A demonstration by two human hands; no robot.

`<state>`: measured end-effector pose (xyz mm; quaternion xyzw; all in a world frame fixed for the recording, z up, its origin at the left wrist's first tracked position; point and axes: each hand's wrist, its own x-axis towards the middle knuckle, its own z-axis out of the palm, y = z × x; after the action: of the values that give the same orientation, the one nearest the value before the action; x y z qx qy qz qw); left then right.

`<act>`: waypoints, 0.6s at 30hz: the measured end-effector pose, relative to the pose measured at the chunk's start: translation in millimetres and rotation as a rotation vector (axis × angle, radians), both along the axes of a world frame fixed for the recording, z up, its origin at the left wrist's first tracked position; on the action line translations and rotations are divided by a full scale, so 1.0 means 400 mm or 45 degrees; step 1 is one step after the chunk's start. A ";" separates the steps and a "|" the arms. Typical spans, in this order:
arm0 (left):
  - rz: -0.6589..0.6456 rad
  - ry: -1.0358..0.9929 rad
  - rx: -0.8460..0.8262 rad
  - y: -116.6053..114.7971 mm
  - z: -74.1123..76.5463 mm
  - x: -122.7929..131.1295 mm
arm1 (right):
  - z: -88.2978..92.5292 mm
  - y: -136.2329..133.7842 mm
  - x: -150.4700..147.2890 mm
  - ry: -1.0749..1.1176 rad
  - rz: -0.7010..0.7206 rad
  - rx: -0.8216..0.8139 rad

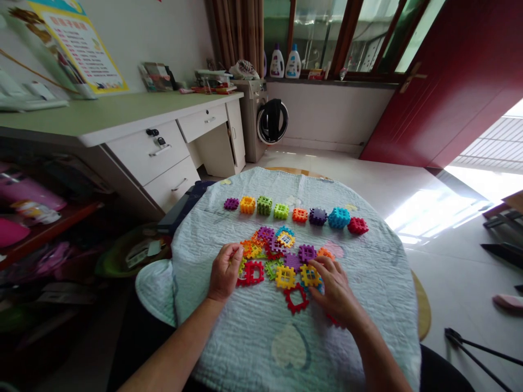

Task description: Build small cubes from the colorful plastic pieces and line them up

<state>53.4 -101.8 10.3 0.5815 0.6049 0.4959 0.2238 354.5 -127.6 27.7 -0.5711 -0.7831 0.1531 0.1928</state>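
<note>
Lying seemingly for reach, plastic pieces point(291, 261) are flanked by right hand point(335, 286) (spread) and left hand point(224, 272) (curled, grip indiscernible).

left hand point(224, 270) apparently pinched, right hand point(335, 285) spread.

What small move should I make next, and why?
Perhaps pinch the yellow, notched plastic square nearest your right hand: that hand is spread beside it, and it lies in a loose mixed-colour plastic pile, while single-colour plastic stacks stand in a row beyond.
</note>
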 end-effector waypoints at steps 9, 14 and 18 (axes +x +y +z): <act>0.000 -0.021 -0.014 -0.001 0.005 0.002 | 0.010 -0.001 -0.012 -0.020 0.015 -0.093; 0.004 -0.010 -0.017 0.000 0.006 0.003 | -0.006 0.003 -0.014 0.008 0.002 -0.058; 0.004 -0.012 -0.027 -0.002 0.007 0.003 | 0.000 0.003 -0.017 0.013 0.015 -0.061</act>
<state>54.7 -102.5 13.3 0.5758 0.6099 0.4925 0.2322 347.7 -126.4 27.6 -0.5701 -0.7816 0.1757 0.1823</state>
